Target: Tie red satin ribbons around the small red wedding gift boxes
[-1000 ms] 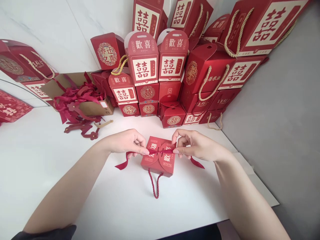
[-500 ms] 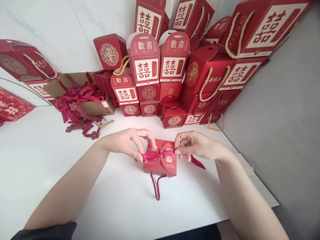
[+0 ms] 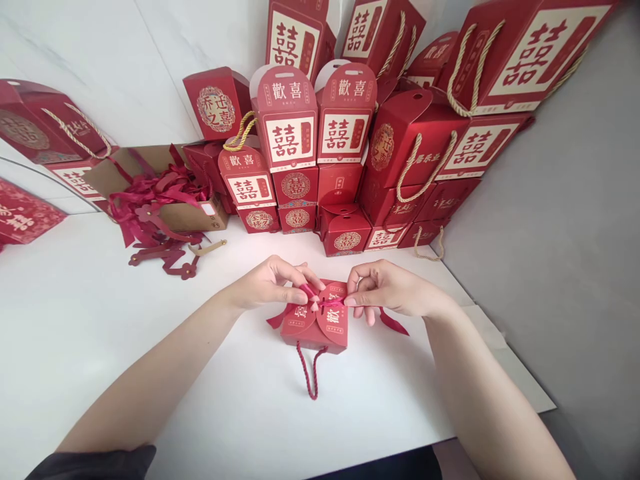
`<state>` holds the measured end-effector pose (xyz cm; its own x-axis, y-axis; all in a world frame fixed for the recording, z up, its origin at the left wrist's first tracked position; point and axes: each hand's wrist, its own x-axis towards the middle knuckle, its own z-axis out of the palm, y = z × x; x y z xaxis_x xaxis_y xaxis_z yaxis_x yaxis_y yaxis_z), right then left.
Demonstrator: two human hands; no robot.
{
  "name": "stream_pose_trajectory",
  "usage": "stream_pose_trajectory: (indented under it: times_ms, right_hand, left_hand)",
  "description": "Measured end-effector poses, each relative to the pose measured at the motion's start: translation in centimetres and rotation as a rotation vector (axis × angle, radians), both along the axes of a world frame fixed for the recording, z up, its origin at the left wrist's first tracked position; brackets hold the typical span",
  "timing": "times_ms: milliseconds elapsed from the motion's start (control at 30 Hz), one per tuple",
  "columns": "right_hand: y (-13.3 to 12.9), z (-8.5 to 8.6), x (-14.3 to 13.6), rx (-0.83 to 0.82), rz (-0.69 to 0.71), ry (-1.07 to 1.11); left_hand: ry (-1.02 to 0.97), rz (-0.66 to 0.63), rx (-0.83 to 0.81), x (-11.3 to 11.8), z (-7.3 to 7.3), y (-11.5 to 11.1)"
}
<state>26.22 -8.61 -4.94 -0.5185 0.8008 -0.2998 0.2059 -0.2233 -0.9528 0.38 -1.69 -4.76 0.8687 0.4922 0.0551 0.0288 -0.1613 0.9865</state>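
A small red gift box (image 3: pixel 317 337) with gold lettering and rounded top flaps sits on the white table. From its near side a dark red cord handle (image 3: pixel 314 395) lies on the table. A crimson ribbon (image 3: pixel 334 302) runs across the top of the box through the slots. My left hand (image 3: pixel 280 283) pinches the ribbon close to the middle of the lid, where it is looped at the fingertips. On the right, my right hand (image 3: pixel 387 290) pinches the ribbon's other side, and its loose end hangs past the box.
Red gift boxes (image 3: pixel 291 140) stand stacked along the back. An open cardboard box (image 3: pixel 220 217) overflows with crimson ribbons (image 3: pixel 165 190) at the back left. Several dark red straps (image 3: pixel 165 257) lie before it. A grey wall (image 3: pixel 550 233) borders the right side.
My left hand has moved right, to the middle of the lid, and the ribbon there is now looped; its tail shows left of the box. My right hand has barely moved.
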Motion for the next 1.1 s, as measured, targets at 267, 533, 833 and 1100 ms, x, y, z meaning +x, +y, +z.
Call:
stream_pose_trajectory:
  times_ms: [267,533,833,1100]
  right_hand:
    - [0.1,-0.3,-0.1,-0.019,0.001,0.012]
    - [0.1,0.0,0.2,0.006,0.047,-0.05]
    - [-0.7,1.0,-0.4,0.405,0.063,0.142]
    - [-1.6,-0.3,-4.8,0.854,-0.128,-0.11]
  left_hand:
    - [0.051,0.061,0.057,0.2,-0.5,-0.2]
    - [0.105,0.092,0.119,0.4,-0.1,-0.4]
    - [0.232,0.098,0.216,0.4,0.0,-0.3]
    - [0.238,0.068,0.296,0.5,0.3,-0.5]
